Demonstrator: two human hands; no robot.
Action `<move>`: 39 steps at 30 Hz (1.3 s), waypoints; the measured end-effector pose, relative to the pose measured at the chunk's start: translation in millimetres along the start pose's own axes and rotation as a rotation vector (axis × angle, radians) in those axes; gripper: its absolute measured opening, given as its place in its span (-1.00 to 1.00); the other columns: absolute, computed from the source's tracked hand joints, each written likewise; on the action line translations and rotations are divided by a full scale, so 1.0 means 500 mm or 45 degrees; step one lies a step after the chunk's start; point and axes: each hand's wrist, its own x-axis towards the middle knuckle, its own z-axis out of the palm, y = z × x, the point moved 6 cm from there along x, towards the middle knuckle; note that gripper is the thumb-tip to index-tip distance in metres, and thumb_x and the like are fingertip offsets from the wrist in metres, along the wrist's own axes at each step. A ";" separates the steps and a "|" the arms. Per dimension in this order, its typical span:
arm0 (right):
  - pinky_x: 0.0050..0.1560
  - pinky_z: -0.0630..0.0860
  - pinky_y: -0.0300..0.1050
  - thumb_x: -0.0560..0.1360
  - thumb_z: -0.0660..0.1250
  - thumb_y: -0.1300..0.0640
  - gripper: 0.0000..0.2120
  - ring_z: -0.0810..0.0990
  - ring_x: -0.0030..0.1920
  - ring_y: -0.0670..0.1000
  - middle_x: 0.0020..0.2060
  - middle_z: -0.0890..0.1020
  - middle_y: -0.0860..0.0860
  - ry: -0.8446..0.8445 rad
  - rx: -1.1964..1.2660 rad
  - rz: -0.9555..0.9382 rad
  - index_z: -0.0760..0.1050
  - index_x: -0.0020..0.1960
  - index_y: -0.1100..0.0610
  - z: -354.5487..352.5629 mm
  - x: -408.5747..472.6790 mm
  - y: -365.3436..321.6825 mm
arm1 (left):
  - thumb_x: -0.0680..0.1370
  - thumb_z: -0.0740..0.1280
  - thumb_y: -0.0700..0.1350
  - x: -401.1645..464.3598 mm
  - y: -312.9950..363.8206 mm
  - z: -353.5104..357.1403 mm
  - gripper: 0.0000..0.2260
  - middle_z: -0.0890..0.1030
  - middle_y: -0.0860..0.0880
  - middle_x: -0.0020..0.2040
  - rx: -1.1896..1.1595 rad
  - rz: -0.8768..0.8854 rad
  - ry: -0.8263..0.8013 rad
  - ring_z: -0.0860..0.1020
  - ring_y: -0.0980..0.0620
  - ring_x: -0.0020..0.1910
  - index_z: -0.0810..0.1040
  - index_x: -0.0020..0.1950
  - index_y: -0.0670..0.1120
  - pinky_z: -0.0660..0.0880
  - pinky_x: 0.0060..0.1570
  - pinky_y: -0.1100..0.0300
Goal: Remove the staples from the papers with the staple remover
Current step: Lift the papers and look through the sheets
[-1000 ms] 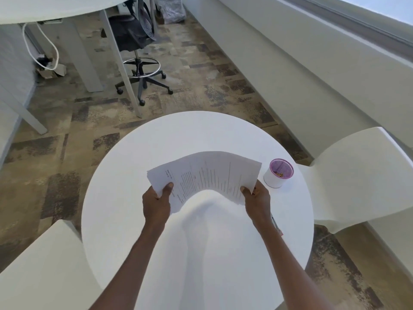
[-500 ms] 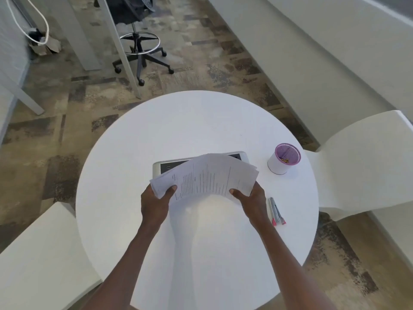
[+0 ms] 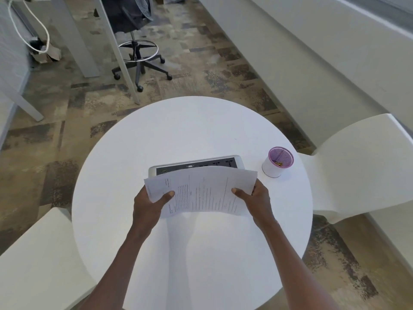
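Observation:
A stack of printed papers (image 3: pixel 201 191) arches above the round white table (image 3: pixel 192 135). My left hand (image 3: pixel 148 205) grips the stack's left edge, thumb on top. My right hand (image 3: pixel 257 198) grips its right edge, thumb on top too. The staple remover is not visible in this frame; my right arm covers the spot where a pink and grey tool lay. No staple shows on the sheets at this size.
A white cup with a purple inside (image 3: pixel 277 161) stands right of the papers, small gold bits in it. A flat panel with a dark face (image 3: pixel 194 167) lies behind the stack. White chairs (image 3: pixel 357 162) flank the table; a black office chair (image 3: pixel 138 52) stands beyond.
The papers came lower and flatter, uncovering the flat panel behind them. The view shifted, and the pink and grey tool seen half a second ago is now behind my right arm.

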 end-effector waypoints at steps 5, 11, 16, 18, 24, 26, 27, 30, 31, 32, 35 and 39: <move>0.05 0.61 0.02 0.43 0.47 0.37 -0.72 0.68 -0.03 0.08 -0.02 0.74 0.06 -0.018 0.082 0.094 0.62 0.08 0.12 -0.003 -0.010 0.025 | 0.49 0.51 -0.13 -0.004 -0.012 0.012 -0.80 0.69 0.11 -0.03 0.043 -0.018 0.016 0.66 0.06 -0.06 0.60 0.05 0.08 0.55 -0.24 0.27; -0.15 0.59 -0.30 0.42 0.50 0.33 -0.78 0.71 -0.13 -0.09 -0.13 0.76 -0.06 0.027 0.120 0.075 0.66 -0.02 0.08 -0.020 -0.007 0.015 | 0.55 0.44 -0.13 -0.001 -0.002 0.005 -0.90 0.72 0.17 -0.12 -0.010 -0.008 0.059 0.66 0.23 -0.17 0.62 0.00 0.08 0.53 -0.28 0.37; -0.04 0.55 -0.12 0.41 0.50 0.34 -0.81 0.65 -0.11 0.02 -0.15 0.73 0.02 0.028 0.041 0.140 0.64 -0.05 0.12 -0.014 -0.024 0.048 | 0.56 0.43 -0.12 -0.013 -0.025 0.013 -0.88 0.69 0.06 -0.02 0.066 -0.038 0.045 0.64 0.05 -0.06 0.61 0.08 0.01 0.51 -0.20 0.24; -0.05 0.56 -0.15 0.42 0.49 0.34 -0.78 0.66 -0.07 0.06 -0.11 0.73 0.04 0.041 0.026 0.152 0.64 0.00 0.11 -0.017 -0.023 0.046 | 0.57 0.40 -0.12 -0.015 -0.025 0.016 -0.86 0.69 0.00 0.00 0.092 -0.038 0.051 0.63 -0.01 -0.04 0.60 0.12 -0.05 0.51 -0.17 0.20; -0.11 0.59 -0.27 0.41 0.47 0.37 -0.67 0.69 0.03 0.07 -0.03 0.73 -0.05 0.039 -0.009 0.038 0.60 0.06 0.02 -0.035 -0.003 -0.022 | 0.62 0.33 -0.11 -0.001 0.049 0.016 -0.90 0.63 0.09 -0.07 0.267 0.087 0.118 0.59 0.01 -0.08 0.56 0.12 -0.03 0.42 -0.25 0.27; -0.01 0.58 -0.22 0.37 0.52 0.34 -0.58 0.65 0.09 0.06 0.07 0.69 -0.02 0.086 -0.079 -0.009 0.52 0.15 0.05 -0.045 0.002 -0.048 | 0.61 0.31 -0.14 0.008 0.087 0.015 -0.88 0.62 0.08 -0.07 0.361 0.172 0.126 0.57 -0.01 -0.07 0.55 0.14 -0.03 0.41 -0.24 0.26; 0.10 0.55 -0.15 0.35 0.55 0.31 -0.47 0.59 0.14 0.04 0.16 0.63 0.00 0.139 -0.192 -0.062 0.46 0.24 0.05 -0.049 0.002 -0.067 | 0.61 0.31 -0.15 0.011 0.111 0.014 -0.86 0.62 0.06 -0.05 0.415 0.233 0.129 0.56 -0.02 -0.06 0.56 0.16 -0.05 0.41 -0.22 0.24; 0.38 0.29 -0.12 0.30 0.62 0.18 -0.18 0.36 0.35 0.02 0.38 0.43 0.00 0.214 -0.620 -0.367 0.31 0.46 0.11 -0.037 -0.001 -0.132 | 0.61 0.30 -0.17 0.018 0.180 0.020 -0.84 0.64 -0.04 -0.04 0.592 0.403 0.099 0.57 -0.11 -0.06 0.57 0.18 -0.13 0.47 -0.13 0.07; 0.41 0.24 -0.12 0.29 0.62 0.14 -0.15 0.32 0.39 0.02 0.41 0.40 0.01 0.193 -0.728 -0.493 0.29 0.48 0.11 -0.023 -0.006 -0.158 | 0.61 0.30 -0.16 0.018 0.203 0.024 -0.84 0.65 -0.08 -0.05 0.651 0.457 0.075 0.57 -0.15 -0.08 0.57 0.17 -0.14 0.50 -0.12 0.01; 0.44 0.22 -0.10 0.28 0.62 0.10 -0.13 0.30 0.42 0.02 0.43 0.39 0.02 0.156 -0.817 -0.604 0.28 0.48 0.10 -0.007 -0.011 -0.185 | 0.62 0.29 -0.16 0.014 0.229 0.030 -0.87 0.66 -0.10 -0.08 0.712 0.525 0.043 0.57 -0.17 -0.11 0.56 0.14 -0.13 0.51 -0.13 -0.02; 0.42 0.23 -0.14 0.31 0.58 0.06 -0.17 0.31 0.41 -0.06 0.42 0.41 -0.05 -0.041 -0.909 -0.722 0.28 0.48 0.05 0.052 -0.015 -0.237 | 0.60 0.29 -0.20 -0.003 0.297 0.058 -0.91 0.64 0.01 -0.15 0.839 0.732 -0.080 0.55 -0.07 -0.18 0.57 0.04 -0.06 0.40 -0.21 0.10; -0.01 0.45 -0.22 0.40 0.49 0.11 -0.67 0.59 -0.03 -0.25 -0.03 0.66 -0.20 -0.287 -0.791 -0.547 0.52 0.13 -0.07 0.100 -0.015 -0.262 | 0.59 0.30 -0.22 -0.037 0.366 0.093 -0.88 0.63 0.06 -0.14 0.911 0.898 -0.204 0.55 0.00 -0.16 0.58 0.02 -0.02 0.41 -0.18 0.16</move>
